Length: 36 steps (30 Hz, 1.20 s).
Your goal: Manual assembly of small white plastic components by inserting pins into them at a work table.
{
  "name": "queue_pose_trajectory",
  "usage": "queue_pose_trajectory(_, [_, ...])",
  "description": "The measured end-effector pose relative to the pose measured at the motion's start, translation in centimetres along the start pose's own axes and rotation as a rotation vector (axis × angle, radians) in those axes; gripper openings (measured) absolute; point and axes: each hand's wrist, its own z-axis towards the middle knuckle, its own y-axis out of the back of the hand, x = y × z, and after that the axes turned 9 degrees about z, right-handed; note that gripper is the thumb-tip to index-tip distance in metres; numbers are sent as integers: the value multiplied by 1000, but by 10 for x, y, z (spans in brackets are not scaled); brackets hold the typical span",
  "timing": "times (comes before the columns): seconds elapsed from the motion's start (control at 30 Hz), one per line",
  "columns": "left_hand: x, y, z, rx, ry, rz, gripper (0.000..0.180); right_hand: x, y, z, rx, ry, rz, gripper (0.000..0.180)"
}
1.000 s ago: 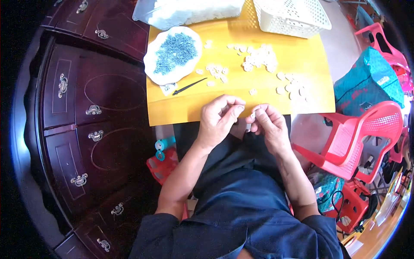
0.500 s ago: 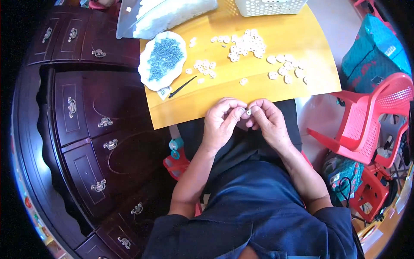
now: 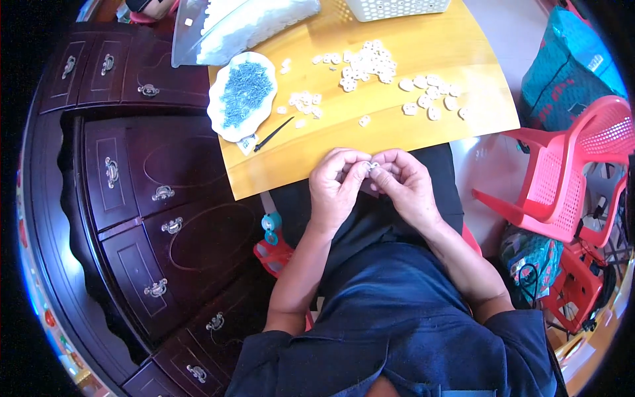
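Near the table's front edge, my left hand [image 3: 336, 185] and my right hand [image 3: 406, 185] meet with their fingertips pinched together. Between them is a small white plastic piece [image 3: 374, 165], mostly covered by the fingers. Both hands seem to grip it; whether a screw is also held there is too small to tell. Beyond them on the table lie a heap of small white pieces [image 3: 369, 65], a looser group of rounder white pieces [image 3: 433, 94] and a smaller cluster [image 3: 305, 100]. A single white piece [image 3: 364, 121] lies closest to my hands.
A scalloped white dish [image 3: 269, 99] of small grey screws stands at the table's left, with a thin black tool [image 3: 274, 133] beside it. Behind are a clear bin [image 3: 188, 40] of white pieces and a white basket [image 3: 397, 9]. Dark drawers [image 3: 132, 172] stand left, a red chair [image 3: 549, 178] right.
The view has shifted slightly. My hands stay together at the table edge; the fingertips have turned a little around the small white piece, which now shows at a different angle.
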Motion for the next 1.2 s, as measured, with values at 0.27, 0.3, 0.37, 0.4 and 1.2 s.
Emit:
queue_pose_trajectory(0.27, [-3,6,-3,22,100,-190,5,-2,1,-2,-5,-8,-6,17])
queue_pose_trajectory(0.3, [-2,6,-2,33,82,-151,6,-2,0,-2,-27,-10,-3,17])
queue_pose_trajectory(0.37, [-3,6,-3,44,65,-113,7,0,0,-2,-21,5,-14,17])
queue_pose_trajectory(0.4, [-4,5,-3,41,84,-127,8,0,0,-2,-14,21,-24,17])
queue_pose_trajectory(1.2, [-6,11,3,72,-16,141,7,1,0,0,-89,134,-255,10])
